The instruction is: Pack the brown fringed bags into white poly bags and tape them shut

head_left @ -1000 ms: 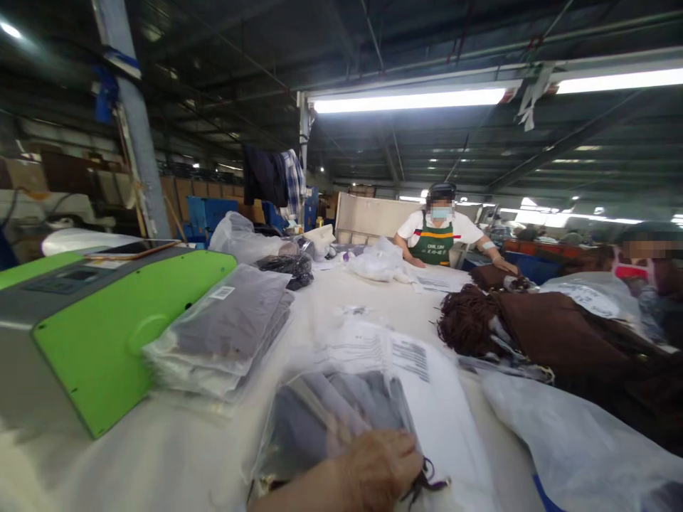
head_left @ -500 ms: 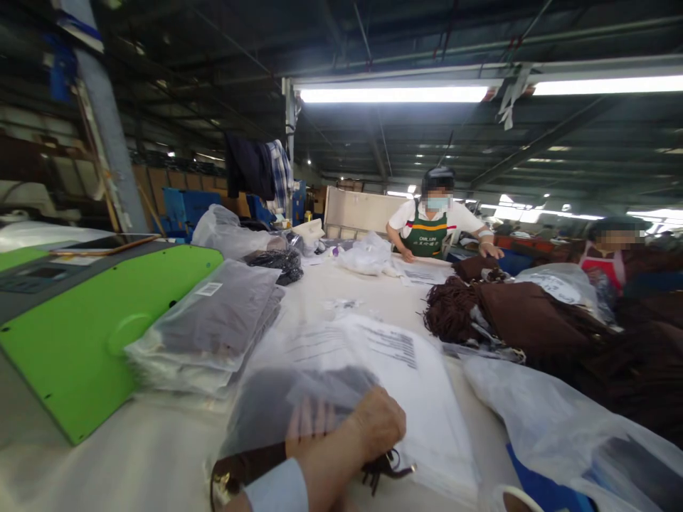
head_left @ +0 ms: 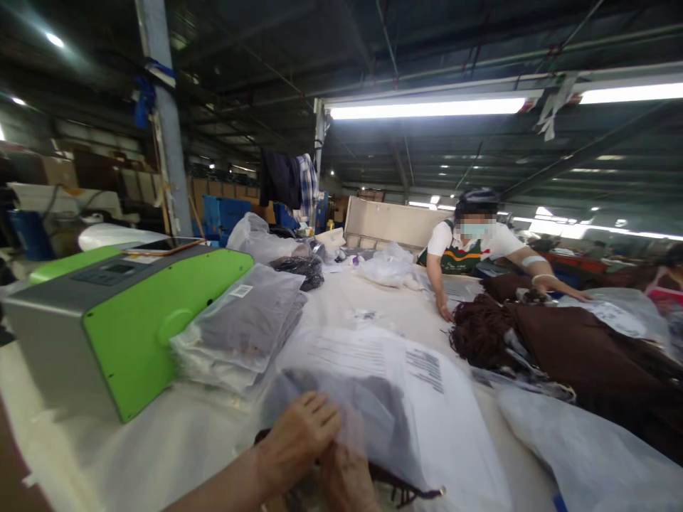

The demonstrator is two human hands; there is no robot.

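A frosted plastic bag [head_left: 368, 398] with printed text lies on the table in front of me, with dark brown fabric inside it. Brown tassels and cord ends [head_left: 408, 492] stick out at its near mouth. My left hand [head_left: 306, 430] is closed on the bag's near edge, its fingers curled over the plastic. Close beside it, my right hand [head_left: 346, 473] reaches into the bag's mouth. Its fingers show only faintly through the film, and whether they grip the brown fabric is hidden.
Left stand a green and grey machine [head_left: 208, 306] and a stack of filled bags [head_left: 250, 320]. At right are brown tasselled items [head_left: 565, 334] and a loose plastic bag [head_left: 581, 434]. Across the table [head_left: 336, 299], a co-worker [head_left: 469, 242] leans over with both arms reaching out.
My left hand has moved from the bag's right side leftward to its near edge. The right hand is still at the bag's mouth. The view has swung left; the co-worker leans lower.
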